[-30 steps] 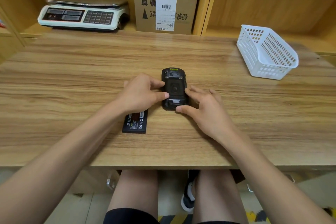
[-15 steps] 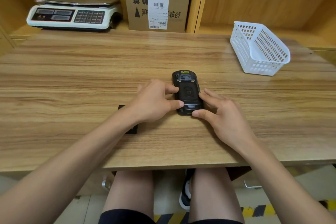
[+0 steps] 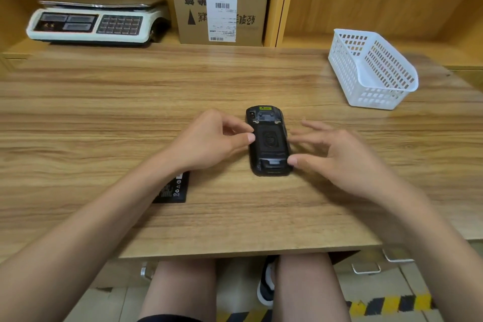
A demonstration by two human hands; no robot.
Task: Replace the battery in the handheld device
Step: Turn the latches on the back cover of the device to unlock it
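Handheld device (image 3: 268,140) lies back-up at frame centre on table (image 3: 104,117), cover on, left hand (image 3: 209,141) and right hand (image 3: 337,157) loosely spread beside it gripping nothing, spare battery (image 3: 173,189) lower left; probably cover just seated, next check latch.

A black handheld device (image 3: 269,140) lies back-up on the wooden table (image 3: 104,112), its rear cover on. The left hand (image 3: 209,142) touches its left edge with thumb and fingertip; the right hand (image 3: 337,157), fingers spread and blurred, has its thumb at the lower right corner. A loose battery (image 3: 173,189) lies partly under the left forearm; a white basket (image 3: 371,69) stands far right
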